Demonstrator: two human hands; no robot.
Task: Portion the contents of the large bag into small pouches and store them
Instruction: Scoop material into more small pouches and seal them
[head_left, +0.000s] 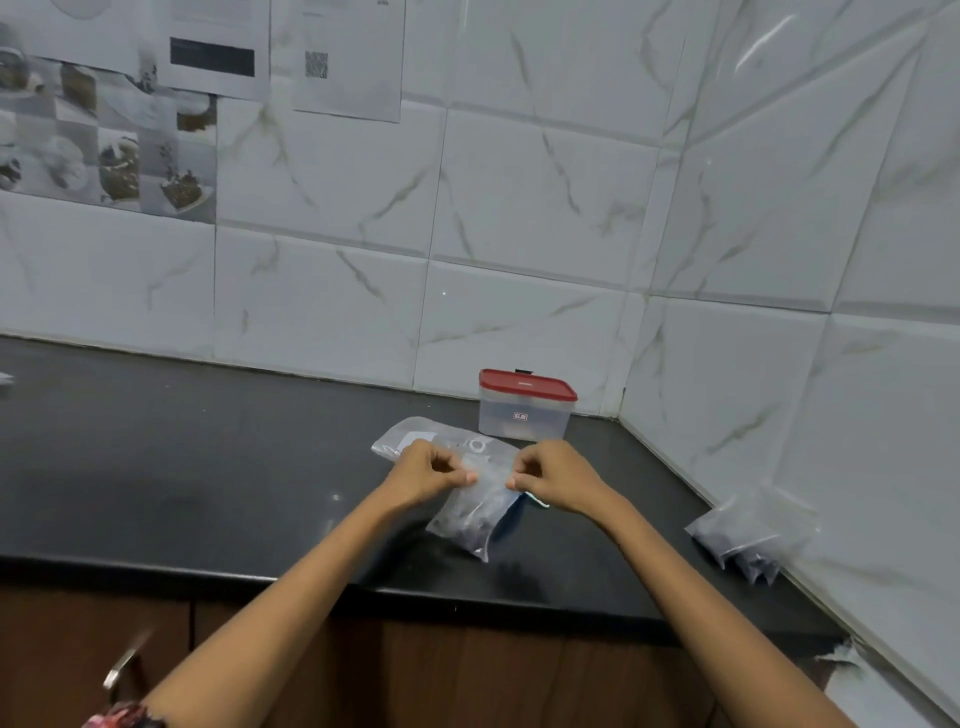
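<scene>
both hands pinch the top edge of a small clear plastic pouch (475, 512) holding dark contents. the left hand (431, 475) has its fingers curled with thumb and forefinger closed on the pouch's left top corner; the right hand (553, 475) does the same on the right top corner. the pouch hangs between them, its bottom resting on the black surface (208, 467) near the front edge, tilted a little toward the right.

this looks like the sealing step. to do it well, i would keep the top strip taut and level between the two pinches, run the fingertips along the full strip so no gap is left, and keep the dark contents settled low, away from the seal line. a slack or twisted edge could leave the closure partly open.

just behind the hands lies a larger clear plastic bag (415, 436), flat on the surface; how much it holds cannot be told. beyond it, toward the back corner of the surface, stands a translucent rectangular plastic container with a red lid (524, 410), lid on. at the right edge of the surface, against the tiled wall (519, 208), lean a few filled small pouches (748, 535), well apart from the hands. printed paper sheets (218, 52) hang on the wall at upper left.
</scene>
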